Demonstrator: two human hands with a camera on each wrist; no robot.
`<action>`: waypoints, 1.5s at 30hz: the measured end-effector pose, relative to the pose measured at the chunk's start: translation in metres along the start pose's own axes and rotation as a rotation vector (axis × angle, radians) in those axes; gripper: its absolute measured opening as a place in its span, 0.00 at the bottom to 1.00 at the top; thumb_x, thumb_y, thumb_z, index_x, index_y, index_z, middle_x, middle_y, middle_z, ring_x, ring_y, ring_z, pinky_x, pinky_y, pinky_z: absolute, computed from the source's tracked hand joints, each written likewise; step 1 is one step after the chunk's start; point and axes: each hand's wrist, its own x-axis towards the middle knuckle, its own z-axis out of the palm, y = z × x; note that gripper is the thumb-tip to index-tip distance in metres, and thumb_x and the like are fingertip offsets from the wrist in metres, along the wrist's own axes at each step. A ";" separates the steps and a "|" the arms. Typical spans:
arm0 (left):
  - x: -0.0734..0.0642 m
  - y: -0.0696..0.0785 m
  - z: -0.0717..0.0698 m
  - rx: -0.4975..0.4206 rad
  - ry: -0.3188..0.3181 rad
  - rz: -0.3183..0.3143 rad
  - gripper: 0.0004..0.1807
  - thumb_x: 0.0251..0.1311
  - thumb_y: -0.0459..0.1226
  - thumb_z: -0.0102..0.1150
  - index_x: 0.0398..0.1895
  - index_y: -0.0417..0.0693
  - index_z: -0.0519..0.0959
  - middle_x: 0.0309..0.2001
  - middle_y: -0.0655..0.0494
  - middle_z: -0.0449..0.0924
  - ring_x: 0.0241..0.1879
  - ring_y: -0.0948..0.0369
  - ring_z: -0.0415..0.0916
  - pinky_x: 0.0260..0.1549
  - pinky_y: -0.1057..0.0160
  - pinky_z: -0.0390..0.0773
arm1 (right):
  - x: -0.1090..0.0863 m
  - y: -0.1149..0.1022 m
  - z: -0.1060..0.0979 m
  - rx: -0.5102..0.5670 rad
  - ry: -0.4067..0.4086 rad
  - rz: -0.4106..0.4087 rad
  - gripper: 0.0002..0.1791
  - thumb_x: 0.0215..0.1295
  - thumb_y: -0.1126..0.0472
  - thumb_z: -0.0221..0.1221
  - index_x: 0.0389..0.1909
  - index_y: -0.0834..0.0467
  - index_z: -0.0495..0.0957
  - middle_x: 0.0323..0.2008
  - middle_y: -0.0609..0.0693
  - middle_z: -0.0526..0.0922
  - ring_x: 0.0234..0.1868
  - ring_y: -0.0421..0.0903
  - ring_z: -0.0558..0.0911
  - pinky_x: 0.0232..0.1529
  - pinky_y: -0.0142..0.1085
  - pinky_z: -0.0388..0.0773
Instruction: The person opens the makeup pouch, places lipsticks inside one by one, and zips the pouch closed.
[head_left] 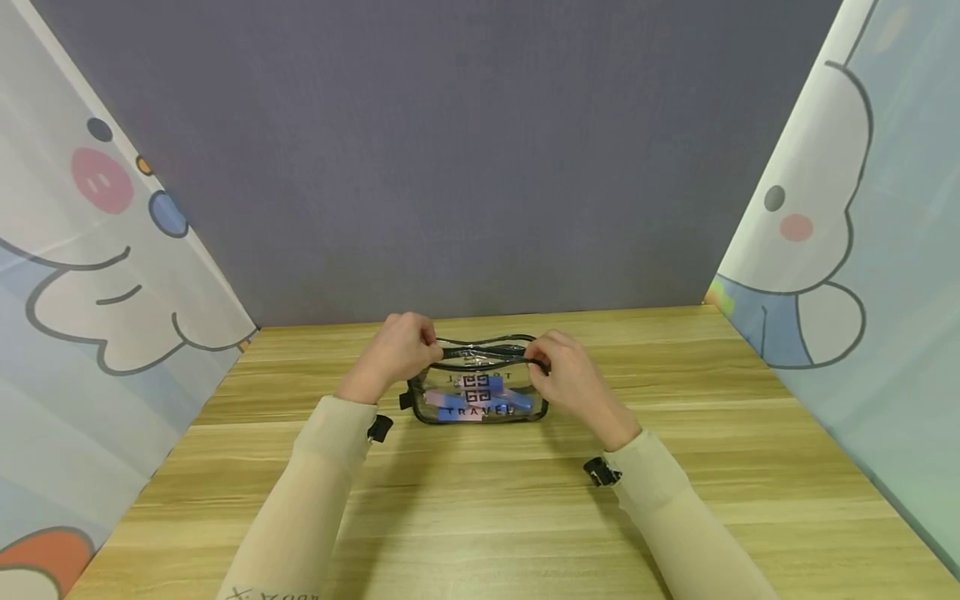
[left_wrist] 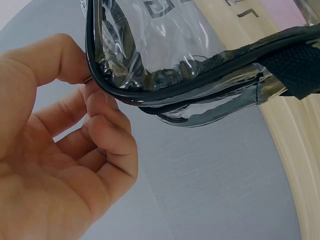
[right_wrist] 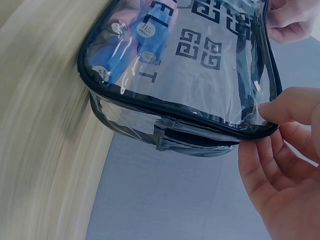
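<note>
A clear plastic pouch (head_left: 442, 383) with black piping and black lettering stands upright on the wooden table. Inside it lie several blue and pink tubes (right_wrist: 150, 32), gathered along the bottom. My left hand (head_left: 402, 346) pinches the pouch's upper left corner between thumb and fingers. At the opposite upper corner, my right hand (head_left: 567, 371) grips the black-edged rim, thumb on the front face and fingers behind. Between the hands the top edges bow apart around a dark zipper strip (head_left: 480, 352). A black tab (left_wrist: 295, 70) sticks out from the pouch's left side.
The wooden table (head_left: 480, 517) spreads around the pouch. Behind it rises a plain grey panel (head_left: 465, 167). Curtains with cartoon figures hang at the left (head_left: 97, 333) and the right (head_left: 885, 350). Both wrists carry small black devices (head_left: 602, 472).
</note>
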 end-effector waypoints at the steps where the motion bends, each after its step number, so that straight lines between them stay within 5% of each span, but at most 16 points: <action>1: 0.000 0.000 0.000 0.001 -0.002 0.000 0.07 0.62 0.33 0.61 0.26 0.45 0.78 0.26 0.51 0.76 0.20 0.59 0.68 0.27 0.58 0.70 | 0.000 0.000 0.000 0.001 0.001 0.000 0.06 0.58 0.72 0.66 0.37 0.64 0.83 0.34 0.51 0.80 0.34 0.46 0.78 0.36 0.39 0.79; 10: -0.005 -0.011 -0.003 -0.005 0.005 -0.020 0.09 0.62 0.32 0.60 0.24 0.45 0.76 0.23 0.52 0.72 0.18 0.60 0.63 0.25 0.59 0.66 | 0.000 -0.001 0.000 0.004 -0.017 0.019 0.06 0.60 0.71 0.65 0.38 0.64 0.83 0.35 0.52 0.81 0.35 0.46 0.78 0.37 0.39 0.79; 19: -0.005 -0.008 -0.006 -0.003 -0.001 -0.026 0.18 0.61 0.31 0.58 0.17 0.51 0.64 0.16 0.59 0.53 0.15 0.62 0.50 0.23 0.59 0.59 | 0.001 0.001 -0.001 -0.004 -0.004 0.001 0.07 0.59 0.72 0.66 0.38 0.64 0.83 0.35 0.52 0.80 0.34 0.46 0.78 0.36 0.39 0.79; 45: -0.010 -0.028 -0.011 0.001 -0.004 -0.036 0.08 0.62 0.32 0.59 0.24 0.46 0.79 0.23 0.52 0.75 0.19 0.59 0.64 0.27 0.58 0.68 | 0.000 0.001 -0.001 -0.004 -0.019 0.025 0.06 0.60 0.71 0.66 0.39 0.63 0.84 0.35 0.51 0.80 0.34 0.45 0.77 0.36 0.38 0.79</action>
